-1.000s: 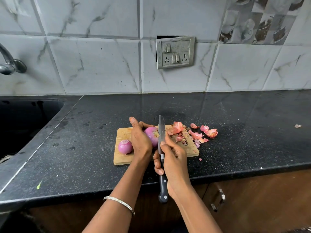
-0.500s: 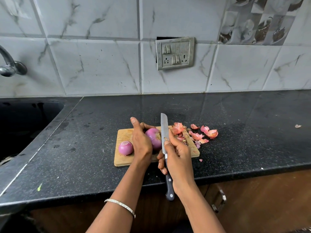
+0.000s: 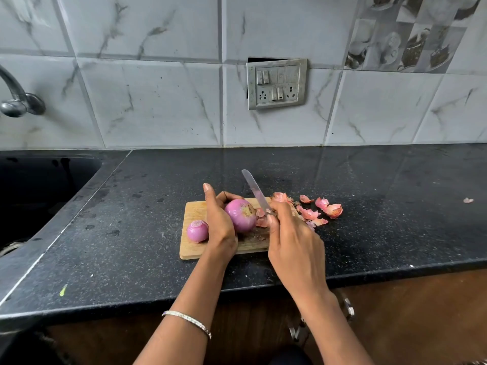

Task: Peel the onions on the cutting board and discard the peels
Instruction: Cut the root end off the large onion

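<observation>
Right hand [image 3: 292, 243] is gripping the knife [image 3: 257, 193], now tilting its blade leftward over the big onion [image 3: 241, 215]; earlier it stood upright. Left hand [image 3: 220, 219] is still cupping that onion on the cutting board [image 3: 196, 250]. Small onion [image 3: 197, 231] sitting beside. Peels [image 3: 320, 210] lying on the bench [image 3: 131, 233] beyond.

Two onions: a large one [image 3: 241, 216] and a small one [image 3: 197, 231]. One cutting board [image 3: 196, 208], one knife [image 3: 255, 191], two hands, one heap of loose peels [image 3: 320, 209].
</observation>
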Motion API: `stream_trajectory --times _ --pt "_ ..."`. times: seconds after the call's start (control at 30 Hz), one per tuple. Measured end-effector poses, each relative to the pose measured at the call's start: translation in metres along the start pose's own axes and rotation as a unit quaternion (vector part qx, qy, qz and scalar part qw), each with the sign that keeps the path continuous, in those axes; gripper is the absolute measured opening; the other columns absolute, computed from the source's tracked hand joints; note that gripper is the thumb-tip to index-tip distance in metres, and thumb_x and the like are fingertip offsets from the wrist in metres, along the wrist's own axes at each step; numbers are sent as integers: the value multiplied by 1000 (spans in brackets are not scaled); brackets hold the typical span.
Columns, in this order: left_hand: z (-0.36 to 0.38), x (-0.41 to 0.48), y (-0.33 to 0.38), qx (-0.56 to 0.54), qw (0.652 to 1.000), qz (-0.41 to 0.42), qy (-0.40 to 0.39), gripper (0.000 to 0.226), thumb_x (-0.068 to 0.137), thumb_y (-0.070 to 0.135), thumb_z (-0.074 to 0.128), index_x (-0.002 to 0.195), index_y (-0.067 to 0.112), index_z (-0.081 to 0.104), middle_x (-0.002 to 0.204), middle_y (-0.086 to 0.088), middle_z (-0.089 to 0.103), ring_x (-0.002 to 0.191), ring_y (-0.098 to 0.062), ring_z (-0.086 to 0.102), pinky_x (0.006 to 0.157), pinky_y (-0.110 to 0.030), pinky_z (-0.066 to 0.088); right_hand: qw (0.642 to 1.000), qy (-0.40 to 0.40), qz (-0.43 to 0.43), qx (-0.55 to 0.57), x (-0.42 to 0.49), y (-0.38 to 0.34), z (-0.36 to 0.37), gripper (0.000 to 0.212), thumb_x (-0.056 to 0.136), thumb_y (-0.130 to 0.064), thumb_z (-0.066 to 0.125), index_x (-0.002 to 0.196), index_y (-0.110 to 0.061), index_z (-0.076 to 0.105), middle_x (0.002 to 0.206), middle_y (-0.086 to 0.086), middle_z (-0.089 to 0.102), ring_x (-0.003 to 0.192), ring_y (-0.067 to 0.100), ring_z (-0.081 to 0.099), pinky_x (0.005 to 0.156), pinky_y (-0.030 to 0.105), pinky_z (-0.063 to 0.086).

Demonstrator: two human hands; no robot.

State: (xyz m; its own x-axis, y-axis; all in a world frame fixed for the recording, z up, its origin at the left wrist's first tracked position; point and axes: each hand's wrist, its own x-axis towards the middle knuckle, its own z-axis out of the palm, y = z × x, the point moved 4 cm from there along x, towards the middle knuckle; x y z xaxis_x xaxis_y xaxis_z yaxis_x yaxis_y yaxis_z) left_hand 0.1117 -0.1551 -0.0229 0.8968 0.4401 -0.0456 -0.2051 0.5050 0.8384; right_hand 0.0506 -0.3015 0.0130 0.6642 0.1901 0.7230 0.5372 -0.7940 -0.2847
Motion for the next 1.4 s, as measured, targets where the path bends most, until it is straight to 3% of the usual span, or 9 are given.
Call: stream_trajectory --times 0.13,0.23,0.33,0.53,0.67,0.9,1.07,1.23,1.4 --pt "-1 -2 4 -27 999 -37 -6 74 99 73 24 75 11 58 72 -13 64 56 -24 63 47 -30 54 999 25 -10 -24 8 10 -11 24 93 -4 64 113 -14 58 73 -1 68 56 23 65 44 28 42" --pt "-4 -1 6 -65 996 -53 6 73 99 73 26 72 12 59 69 -11 64 57 -24 64 51 -31 56 998 21 -57 -16 9 19 -12 41 83 10 67 115 -15 60 79 -3 69 68 22 66 63 34 48" --pt "-6 1 6 -71 996 -57 12 74 100 72 25 73 12 59 71 -14 63 56 -24 61 52 -29 53 996 -18 -85 5 -4 33 -3 48 83 12 63 116 -23 56 92 -5 69 83 20 66 75 41 47" --pt "-5 0 5 -82 994 -67 29 72 102 68 28 74 10 59 66 -12 64 53 -21 65 51 -31 56 993 -9 -113 14 -14 45 8 46 81 16 61 109 -19 57 97 -4 66 87 21 64 73 44 46" --pt "-6 0 5 -93 993 -73 30 71 102 67 30 75 8 59 68 -14 63 53 -24 62 49 -30 54 996 -17 -77 37 -10 51 14 50 80 19 60 111 -20 54 102 -4 63 95 19 60 76 43 45" --pt "-5 1 4 -106 991 -78 26 69 103 65 32 74 7 57 70 -15 62 54 -25 59 44 -28 50 997 18 -63 31 -11 48 14 61 73 26 63 111 -19 50 97 -1 59 86 15 54 72 40 43" --pt "-6 3 2 -77 994 -66 32 68 102 66 31 74 11 58 72 -11 66 64 -24 65 60 -35 56 1000 21 18 -9 -8 60 20 57 74 25 58 113 -17 58 98 -1 61 85 22 59 72 37 33" --pt "-6 1 4 -85 993 -74 25 69 102 67 32 76 8 57 77 -15 62 58 -28 60 45 -30 52 998 29 -44 41 -11 53 16 55 73 26 52 103 -19 48 97 -2 58 89 18 52 70 39 39" --pt "-6 1 4 -80 994 -66 23 68 103 66 31 75 9 57 75 -14 63 59 -24 61 52 -32 53 999 21 -31 23 -11 54 19 60 68 29 58 110 -14 54 98 2 62 90 22 58 71 41 41"
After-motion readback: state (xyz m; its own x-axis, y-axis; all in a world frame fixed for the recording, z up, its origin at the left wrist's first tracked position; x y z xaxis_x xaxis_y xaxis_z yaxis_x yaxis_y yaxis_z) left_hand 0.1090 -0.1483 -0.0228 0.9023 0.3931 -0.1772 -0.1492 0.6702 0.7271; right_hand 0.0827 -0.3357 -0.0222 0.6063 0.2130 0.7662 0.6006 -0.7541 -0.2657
